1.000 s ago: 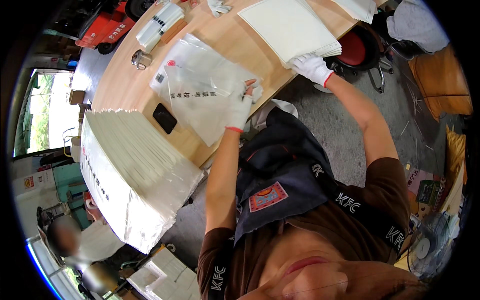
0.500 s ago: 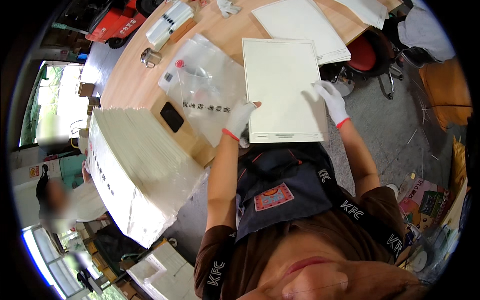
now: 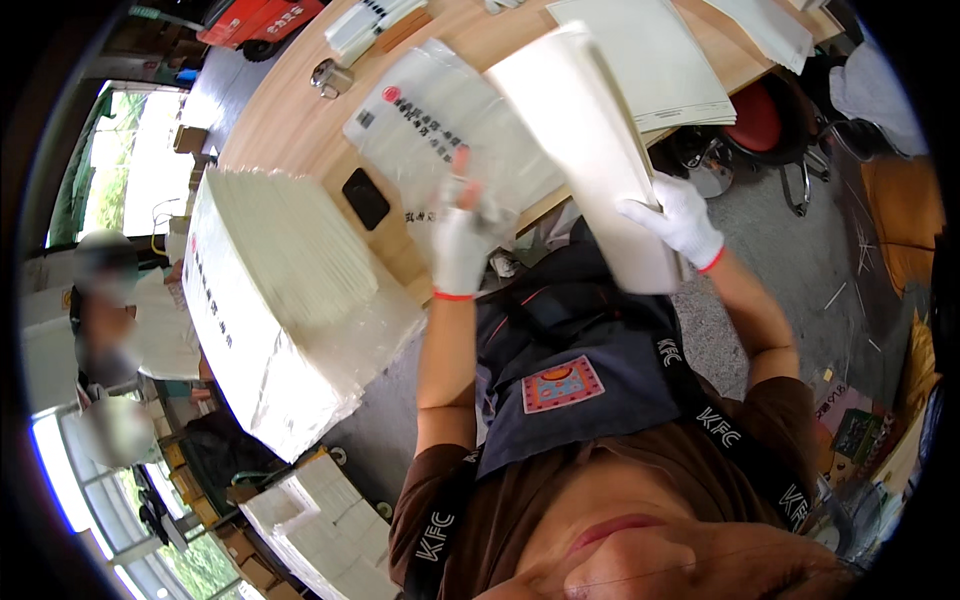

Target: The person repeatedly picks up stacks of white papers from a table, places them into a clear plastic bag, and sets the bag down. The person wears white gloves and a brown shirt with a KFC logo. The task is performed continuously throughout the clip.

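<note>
My right hand, in a white glove with a red cuff, grips the right edge of a stack of white paper sheets. The stack is tilted and bowed, raised in front of the table edge. Apart from it, my left hand hovers over a clear plastic bag with dark print and a red round mark. Its glove leaves some fingertips bare; they look stretched out and apart, though blurred by motion, and nothing shows in them. The bag lies flat on the wooden table.
On the left stands a tall wrapped stack of paper. A black phone and a metal cup rest on the table. More sheets lie at its far right, near a red-seated chair. Another person is at far left.
My left hand has let go of the paper stack and moved left over the plastic bag. The stack, held by my right hand, has gone from flat to tilted and bowed. The view has shifted.
</note>
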The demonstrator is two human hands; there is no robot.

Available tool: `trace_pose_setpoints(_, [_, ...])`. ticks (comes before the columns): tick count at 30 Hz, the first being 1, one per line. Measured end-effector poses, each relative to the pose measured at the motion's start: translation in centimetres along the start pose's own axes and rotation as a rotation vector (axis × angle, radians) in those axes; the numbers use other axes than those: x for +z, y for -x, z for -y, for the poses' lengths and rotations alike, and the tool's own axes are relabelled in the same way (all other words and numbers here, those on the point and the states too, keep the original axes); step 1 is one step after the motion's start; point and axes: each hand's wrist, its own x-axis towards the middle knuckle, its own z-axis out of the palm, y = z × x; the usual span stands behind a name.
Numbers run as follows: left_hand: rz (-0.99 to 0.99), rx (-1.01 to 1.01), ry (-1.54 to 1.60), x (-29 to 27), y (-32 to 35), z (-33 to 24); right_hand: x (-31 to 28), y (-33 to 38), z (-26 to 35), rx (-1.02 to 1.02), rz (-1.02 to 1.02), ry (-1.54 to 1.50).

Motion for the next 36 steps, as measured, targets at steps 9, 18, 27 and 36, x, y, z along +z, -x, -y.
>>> trace_pose_setpoints(9, [0.211, 0.084, -0.778, 4.0, 7.7, -4.4, 4.0, -5.3, 4.8, -0.592, 0.453, 0.560])
trace_pose_setpoints(18, [0.179, 0.709, -1.392, -1.7, 8.8, 4.0, 9.4, -6.5, -2.4, 0.259, 0.456, -0.863])
trace_pose_setpoints(27, [0.206, 0.761, -1.186, 4.3, 2.0, 4.6, 15.0, -5.6, 3.3, -0.372, -0.132, 0.395])
trace_pose_setpoints(36, [0.154, 0.661, -1.525, -2.6, 9.5, 9.6, 10.2, 0.5, 1.8, -0.052, 0.080, 0.586])
